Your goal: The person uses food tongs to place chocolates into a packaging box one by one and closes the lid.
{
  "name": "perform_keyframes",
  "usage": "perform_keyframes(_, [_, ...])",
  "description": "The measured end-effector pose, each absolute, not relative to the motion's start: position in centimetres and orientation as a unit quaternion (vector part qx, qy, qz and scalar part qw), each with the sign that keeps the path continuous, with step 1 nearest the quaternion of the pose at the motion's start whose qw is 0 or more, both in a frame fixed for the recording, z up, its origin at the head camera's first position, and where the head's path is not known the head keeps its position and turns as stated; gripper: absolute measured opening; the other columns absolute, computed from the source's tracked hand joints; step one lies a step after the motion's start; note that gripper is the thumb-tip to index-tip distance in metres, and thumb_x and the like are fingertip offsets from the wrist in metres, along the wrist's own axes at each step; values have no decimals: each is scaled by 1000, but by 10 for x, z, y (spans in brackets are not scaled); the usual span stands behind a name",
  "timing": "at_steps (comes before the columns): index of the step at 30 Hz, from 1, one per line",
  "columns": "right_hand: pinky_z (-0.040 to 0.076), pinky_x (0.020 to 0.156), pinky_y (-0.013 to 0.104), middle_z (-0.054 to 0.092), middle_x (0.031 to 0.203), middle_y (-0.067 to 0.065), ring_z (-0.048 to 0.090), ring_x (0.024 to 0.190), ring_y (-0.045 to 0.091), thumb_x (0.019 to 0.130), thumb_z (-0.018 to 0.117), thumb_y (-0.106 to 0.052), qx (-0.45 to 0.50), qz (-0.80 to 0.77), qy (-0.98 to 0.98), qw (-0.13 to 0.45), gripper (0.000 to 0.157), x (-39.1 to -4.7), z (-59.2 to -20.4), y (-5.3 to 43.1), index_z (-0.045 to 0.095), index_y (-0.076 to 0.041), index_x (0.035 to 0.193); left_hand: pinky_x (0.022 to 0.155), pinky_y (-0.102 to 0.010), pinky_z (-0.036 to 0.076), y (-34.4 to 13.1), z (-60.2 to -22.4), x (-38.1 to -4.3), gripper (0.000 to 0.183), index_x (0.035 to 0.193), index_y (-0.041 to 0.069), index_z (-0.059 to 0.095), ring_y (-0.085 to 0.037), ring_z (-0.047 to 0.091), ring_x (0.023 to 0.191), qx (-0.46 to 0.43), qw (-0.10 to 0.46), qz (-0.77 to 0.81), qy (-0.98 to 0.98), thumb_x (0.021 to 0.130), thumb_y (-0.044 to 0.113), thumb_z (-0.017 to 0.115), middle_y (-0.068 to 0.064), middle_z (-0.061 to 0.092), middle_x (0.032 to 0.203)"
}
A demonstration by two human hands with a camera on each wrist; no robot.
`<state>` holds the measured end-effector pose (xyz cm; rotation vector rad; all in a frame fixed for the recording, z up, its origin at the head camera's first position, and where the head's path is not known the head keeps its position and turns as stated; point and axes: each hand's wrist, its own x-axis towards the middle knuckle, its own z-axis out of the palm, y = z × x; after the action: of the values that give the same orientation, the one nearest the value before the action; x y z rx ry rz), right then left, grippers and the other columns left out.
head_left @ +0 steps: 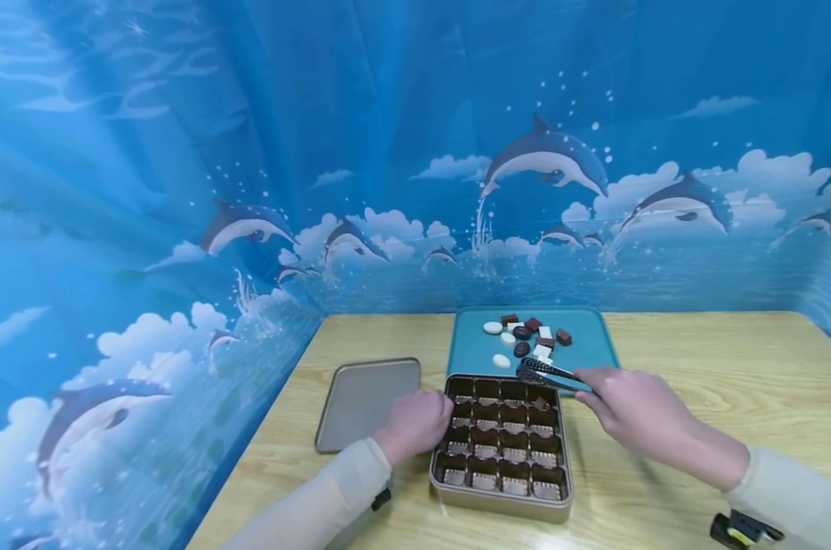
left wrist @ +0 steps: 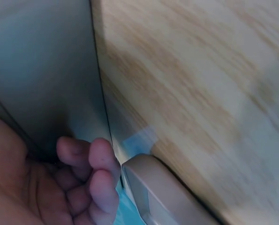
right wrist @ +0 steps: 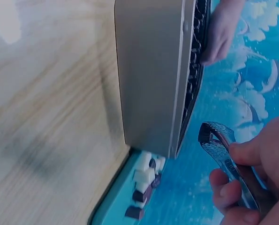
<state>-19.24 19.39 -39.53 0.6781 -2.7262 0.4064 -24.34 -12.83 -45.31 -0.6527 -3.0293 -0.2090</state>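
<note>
My right hand (head_left: 638,405) grips small black tongs (head_left: 546,372) between thumb and fingers. Their textured tips (right wrist: 216,133) stand slightly apart, with nothing visible between them, over the near edge of the teal tray. My left hand (head_left: 418,420) is at the left rim of a divided metal tin (head_left: 501,500), its fingers curled by the wall and its thumb hidden in the left wrist view. A brown chocolate (head_left: 541,402) sits in the back right compartment of the dark insert. White and dark ovals and brown and white blocks of chocolate (head_left: 544,343) lie on the tray.
The teal tray (head_left: 594,325) lies behind the tin, along the table's back edge. A flat metal lid (head_left: 363,401) rests to the tin's left, close by my left hand. Behind the wooden table (head_left: 718,359) hangs a blue dolphin curtain (head_left: 402,137).
</note>
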Motion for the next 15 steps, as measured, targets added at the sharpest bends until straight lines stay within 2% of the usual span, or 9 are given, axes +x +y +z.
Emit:
perform_keyframes(6, [59,62,40,76,98,11,69,70,20,92,71,-19,257,141,-944,149,30,-195,-402,181,69,-2,117,48,-32,43,-128,-453,-243,39,67,19,49,-14,50,55,-213,26,-51,-975,105,24,44,3,49,62])
perform_keyframes(11, [60,67,40,76,100,13,65,66,11,92,71,-19,265,145,-943,138,33,-196,-406,177,69,0,120,47,-30,43,-128,-453,-243,37,69,19,50,-13,49,55,-223,19,-39,-974,105,24,44,4,49,63])
perform_keyframes(15, [59,65,34,76,99,13,52,59,-1,93,70,-18,267,150,-944,123,33,-197,-405,176,68,1,121,46,-30,42,-129,-453,-243,36,70,19,50,-13,49,55,-227,23,-38,-973,105,23,45,4,49,63])
